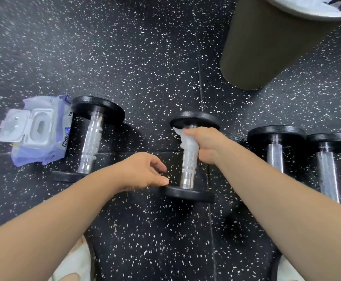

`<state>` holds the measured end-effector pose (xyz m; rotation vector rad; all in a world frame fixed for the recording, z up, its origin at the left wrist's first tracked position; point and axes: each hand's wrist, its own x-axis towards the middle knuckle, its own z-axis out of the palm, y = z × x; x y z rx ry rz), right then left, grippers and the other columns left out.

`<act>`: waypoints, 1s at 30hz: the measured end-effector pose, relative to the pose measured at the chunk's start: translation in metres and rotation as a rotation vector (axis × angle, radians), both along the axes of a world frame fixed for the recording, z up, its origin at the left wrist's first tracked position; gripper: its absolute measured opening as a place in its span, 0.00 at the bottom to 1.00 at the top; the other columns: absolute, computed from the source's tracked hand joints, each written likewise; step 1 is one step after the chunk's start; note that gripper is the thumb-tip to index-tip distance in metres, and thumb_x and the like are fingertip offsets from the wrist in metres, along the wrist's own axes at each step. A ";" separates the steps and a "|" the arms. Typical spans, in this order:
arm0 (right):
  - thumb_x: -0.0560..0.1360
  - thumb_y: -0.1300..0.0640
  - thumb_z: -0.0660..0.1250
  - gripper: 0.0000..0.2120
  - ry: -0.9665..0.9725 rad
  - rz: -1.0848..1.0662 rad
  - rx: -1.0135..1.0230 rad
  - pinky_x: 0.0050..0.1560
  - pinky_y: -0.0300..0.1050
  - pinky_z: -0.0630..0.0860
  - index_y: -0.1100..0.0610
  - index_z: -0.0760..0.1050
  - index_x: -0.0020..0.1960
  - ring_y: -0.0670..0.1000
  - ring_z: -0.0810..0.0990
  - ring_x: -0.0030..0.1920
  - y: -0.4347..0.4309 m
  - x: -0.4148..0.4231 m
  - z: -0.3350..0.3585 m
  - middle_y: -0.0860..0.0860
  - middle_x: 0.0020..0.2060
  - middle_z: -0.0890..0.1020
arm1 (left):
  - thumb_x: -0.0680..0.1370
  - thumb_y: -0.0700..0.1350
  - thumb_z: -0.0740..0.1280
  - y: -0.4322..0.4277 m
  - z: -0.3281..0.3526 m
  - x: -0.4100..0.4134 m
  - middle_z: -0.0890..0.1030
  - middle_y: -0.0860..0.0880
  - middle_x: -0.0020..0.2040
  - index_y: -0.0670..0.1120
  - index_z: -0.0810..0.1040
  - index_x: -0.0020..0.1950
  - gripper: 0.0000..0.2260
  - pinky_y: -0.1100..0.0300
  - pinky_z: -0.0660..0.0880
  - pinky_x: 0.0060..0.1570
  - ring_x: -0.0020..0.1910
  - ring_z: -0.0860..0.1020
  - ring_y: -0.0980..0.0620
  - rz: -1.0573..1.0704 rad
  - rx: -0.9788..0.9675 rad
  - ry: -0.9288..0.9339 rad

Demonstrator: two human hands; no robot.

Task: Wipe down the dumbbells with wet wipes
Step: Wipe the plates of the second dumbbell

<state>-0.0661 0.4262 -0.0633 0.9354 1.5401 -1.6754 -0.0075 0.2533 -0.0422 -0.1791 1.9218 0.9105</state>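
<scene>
On dumbbell point(189, 159), right hand point(205, 145) grips wipe point(188, 144).

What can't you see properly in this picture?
Head view only:
- Bin: top cut off by the upper edge.
- Far-right dumbbell and the dumbbell beside it: near ends hidden by the right forearm.
- Middle dumbbell: upper handle covered by the wet wipe and right hand.
- Wipes pack: label too blurred to read.
</scene>
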 end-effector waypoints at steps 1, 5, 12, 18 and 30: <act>0.74 0.59 0.71 0.15 0.008 -0.005 0.004 0.55 0.54 0.78 0.64 0.76 0.58 0.56 0.81 0.47 -0.002 0.003 0.001 0.57 0.49 0.82 | 0.72 0.50 0.74 0.000 0.002 0.001 0.85 0.51 0.44 0.50 0.79 0.57 0.15 0.59 0.77 0.48 0.44 0.83 0.54 -0.003 0.002 0.008; 0.74 0.54 0.71 0.09 0.047 0.183 0.030 0.57 0.52 0.77 0.58 0.76 0.50 0.52 0.78 0.42 0.000 0.037 -0.003 0.54 0.42 0.80 | 0.67 0.59 0.75 -0.001 0.011 0.002 0.85 0.46 0.49 0.52 0.78 0.56 0.21 0.52 0.78 0.58 0.52 0.82 0.48 -0.004 0.030 -0.031; 0.53 0.41 0.69 0.44 -0.012 0.577 0.218 0.52 0.49 0.76 0.55 0.68 0.67 0.53 0.77 0.49 0.009 0.071 -0.045 0.54 0.52 0.80 | 0.56 0.66 0.78 -0.002 0.013 0.001 0.81 0.55 0.56 0.56 0.76 0.61 0.36 0.57 0.71 0.61 0.56 0.78 0.56 -0.077 -0.001 -0.044; 0.67 0.71 0.60 0.07 -0.107 0.470 0.044 0.37 0.44 0.71 0.62 0.71 0.35 0.53 0.70 0.36 0.002 0.062 0.002 0.58 0.36 0.72 | 0.61 0.60 0.79 -0.010 0.012 -0.001 0.81 0.56 0.54 0.55 0.73 0.63 0.33 0.55 0.71 0.62 0.55 0.79 0.56 -0.096 -0.009 -0.106; 0.76 0.65 0.59 0.19 0.006 0.088 -0.274 0.61 0.51 0.69 0.61 0.68 0.66 0.53 0.74 0.52 -0.007 0.015 0.004 0.57 0.54 0.76 | 0.66 0.50 0.79 -0.029 0.014 -0.005 0.83 0.53 0.54 0.53 0.73 0.65 0.29 0.52 0.72 0.63 0.51 0.82 0.57 -0.074 0.054 -0.121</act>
